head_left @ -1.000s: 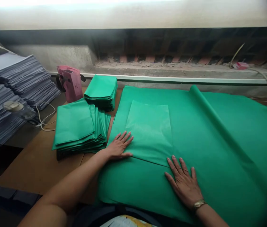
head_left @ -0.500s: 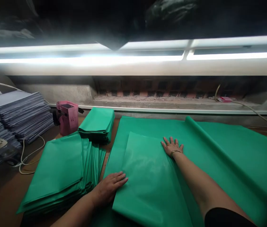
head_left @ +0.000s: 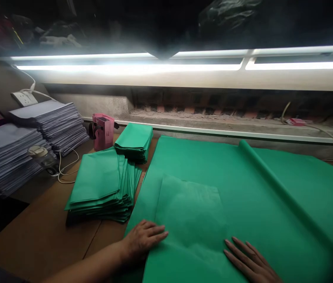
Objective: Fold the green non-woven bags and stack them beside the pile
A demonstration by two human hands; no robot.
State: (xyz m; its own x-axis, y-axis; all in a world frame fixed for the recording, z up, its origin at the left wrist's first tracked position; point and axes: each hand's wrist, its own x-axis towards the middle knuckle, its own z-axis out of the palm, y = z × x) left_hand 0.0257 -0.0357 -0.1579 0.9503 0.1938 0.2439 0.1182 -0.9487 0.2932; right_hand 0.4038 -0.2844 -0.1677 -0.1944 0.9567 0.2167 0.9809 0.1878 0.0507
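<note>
Your left hand (head_left: 145,238) lies palm down on the left side of the thin green rectangular sheet (head_left: 190,212), its fingers together, slightly bent and pointing to the right; the thumb is hidden, so whether it pinches anything underneath cannot be told. Your right hand (head_left: 250,261) is open and grips nothing, palm down at the sheet's right side, with its fingers reaching forward and to the left. The sheet lies between and beyond your hands, flat but a little creased, on top of the large green cloth-like layer (head_left: 272,224). Its long axis seems to run away from you, its far edge crossing ahead of both hands and slanting slightly nearer to you at the right; its near end can't be made out. Ahead of your right hand, a long raised green fold (head_left: 268,173) runs in the large layer, slanting from the far side towards you and to the right. Beyond your left hand and to its left, a fanned stack of folded green pieces (head_left: 98,181) sits on the brown tabletop (head_left: 51,232), with a smaller, neater green stack (head_left: 134,137) farther off and a pink box-shaped holder (head_left: 103,131) just beside that one.
</note>
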